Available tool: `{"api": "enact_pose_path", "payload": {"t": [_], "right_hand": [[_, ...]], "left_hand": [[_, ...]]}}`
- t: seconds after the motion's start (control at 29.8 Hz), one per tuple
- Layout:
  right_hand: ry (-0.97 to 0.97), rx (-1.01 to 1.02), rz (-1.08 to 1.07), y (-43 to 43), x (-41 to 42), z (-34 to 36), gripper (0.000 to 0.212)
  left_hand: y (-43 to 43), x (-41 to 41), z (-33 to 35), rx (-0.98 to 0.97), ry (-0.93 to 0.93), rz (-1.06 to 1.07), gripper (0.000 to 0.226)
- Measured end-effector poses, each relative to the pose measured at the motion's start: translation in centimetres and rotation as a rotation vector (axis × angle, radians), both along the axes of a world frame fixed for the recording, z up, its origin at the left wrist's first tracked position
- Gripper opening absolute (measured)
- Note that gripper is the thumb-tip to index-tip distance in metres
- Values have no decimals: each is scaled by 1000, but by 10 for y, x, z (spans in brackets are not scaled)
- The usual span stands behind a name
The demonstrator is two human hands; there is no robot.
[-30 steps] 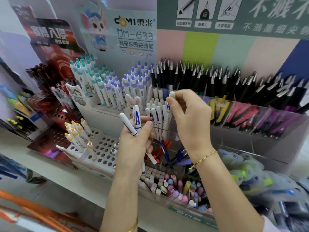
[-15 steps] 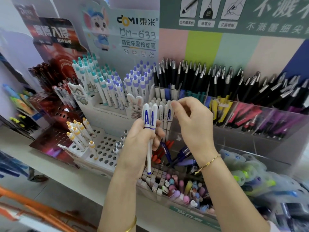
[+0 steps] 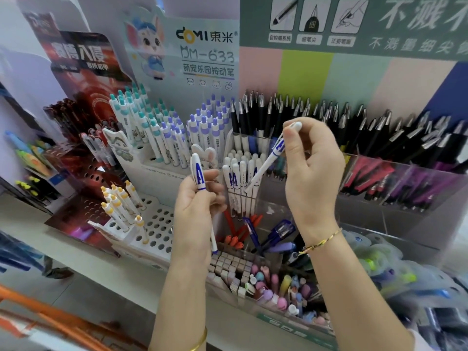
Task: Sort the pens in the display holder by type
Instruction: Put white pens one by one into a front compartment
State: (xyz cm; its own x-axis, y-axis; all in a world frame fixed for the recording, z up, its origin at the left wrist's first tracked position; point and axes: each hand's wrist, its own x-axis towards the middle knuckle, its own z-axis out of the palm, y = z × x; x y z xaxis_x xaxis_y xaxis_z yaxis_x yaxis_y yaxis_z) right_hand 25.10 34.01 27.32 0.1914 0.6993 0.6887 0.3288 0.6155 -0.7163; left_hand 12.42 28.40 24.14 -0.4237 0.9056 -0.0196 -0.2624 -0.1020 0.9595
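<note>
Fingers (image 3: pixel 291 134) of the right hand (image 3: pixel 314 178) are curled in a tight pinch on the cap end of a white pen (image 3: pixel 271 158) marked with a blue letter. That is the change. Half a second ago the same fingertips were only nipping the top of a pen that stood in the clear holder (image 3: pixel 273 206); now that pen is out and tilted in the air. It looks as if one more stray of this type has been pulled for regrouping, though where it belongs is not yet settled. Its long axis runs on a slant: the cap sits up between the fingertips, and the writing tip points down and to the left of them, just above the row of matching pens (image 3: pixel 240 178) upright in the holder below the thumb. The left hand (image 3: pixel 197 206) is closed around a second pen (image 3: pixel 198 173) of the same kind. Its cap stands clear above the knuckles and its tip pokes out beneath the heel of the palm, so it is nearly upright, cap up. Two caps showed side by side in that grip a moment ago — only one is plain now, so I cannot tell how many it holds.
</note>
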Motion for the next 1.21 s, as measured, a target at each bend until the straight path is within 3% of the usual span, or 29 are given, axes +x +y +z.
{"api": "enact_pose_path", "payload": {"t": [0.1, 0.27, 0.47, 0.54, 0.7, 0.91, 1.04, 1.21], "right_hand": [[-125, 34, -19, 0, -6, -8, 14], [-237, -91, 66, 0, -14, -28, 17], [-469, -121, -64, 0, -18, -42, 20], [-432, -148, -57, -1, -17, -42, 22], [-132, -171, 111, -6, -8, -23, 10], [-233, -259, 318, -13, -5, -5, 9], [-14, -140, 112, -9, 3, 5, 10], [-58, -7, -67, -5, 4, 5, 12]], "left_hand": [[-3, 3, 2, -10, 5, -28, 37], [-4, 4, 3, 5, -7, -96, 38], [-6, 3, 4, -23, 56, -140, 40], [-6, 3, 5, -28, 58, -150, 38], [-7, 5, 4, -15, 132, -227, 37], [-11, 13, 10, 30, 139, -361, 33], [-7, 9, 3, -5, 188, -241, 33], [-3, 5, -5, -70, 196, -150, 32]]}}
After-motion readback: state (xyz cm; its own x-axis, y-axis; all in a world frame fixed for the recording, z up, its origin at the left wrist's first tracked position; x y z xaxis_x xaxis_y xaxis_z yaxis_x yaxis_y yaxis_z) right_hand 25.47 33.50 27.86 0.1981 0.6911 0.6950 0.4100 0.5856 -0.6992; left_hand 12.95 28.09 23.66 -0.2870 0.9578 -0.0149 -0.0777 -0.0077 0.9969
